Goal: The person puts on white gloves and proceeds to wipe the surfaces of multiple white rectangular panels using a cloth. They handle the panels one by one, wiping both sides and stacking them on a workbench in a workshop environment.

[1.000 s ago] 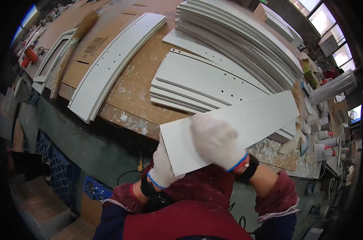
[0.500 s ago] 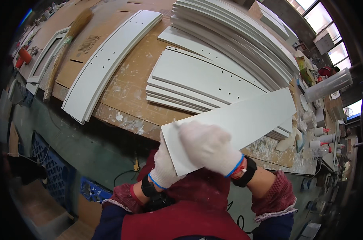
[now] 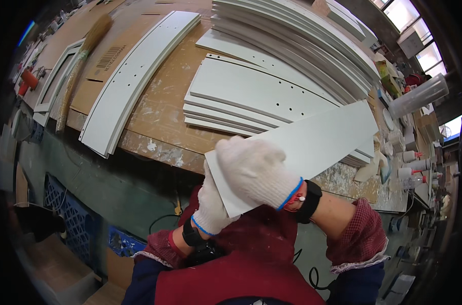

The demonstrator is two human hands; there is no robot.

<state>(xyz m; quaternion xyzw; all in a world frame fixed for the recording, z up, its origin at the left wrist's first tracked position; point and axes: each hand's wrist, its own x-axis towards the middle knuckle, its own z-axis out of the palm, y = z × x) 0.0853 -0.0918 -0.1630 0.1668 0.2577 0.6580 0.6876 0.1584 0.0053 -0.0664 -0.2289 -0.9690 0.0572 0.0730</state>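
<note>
A long plain white board (image 3: 317,137) lies slantwise in front of me, its far right end over a stack of white drilled panels (image 3: 241,89). My left hand (image 3: 210,203), in a white knit glove, grips the board's near left end from the side, its fingers partly hidden underneath. Over the same end is my right hand (image 3: 252,170), also gloved. Its fingers are curled together at the board's far left corner. Whatever they may hold is hidden, and slight blur softens the fingertips.
More drilled white panels (image 3: 134,76) lie on the cardboard-covered table (image 3: 165,112) at left, beside a straw brush (image 3: 83,56). A tall stack of white boards (image 3: 302,46) stands at the back. Bottles (image 3: 414,165) crowd the right side; a blue crate (image 3: 70,218) sits low left.
My right hand has shifted away from me and slightly left, up to the board's corner. A small greyish bit by its fingertips no longer shows. My left hand keeps its grip.
</note>
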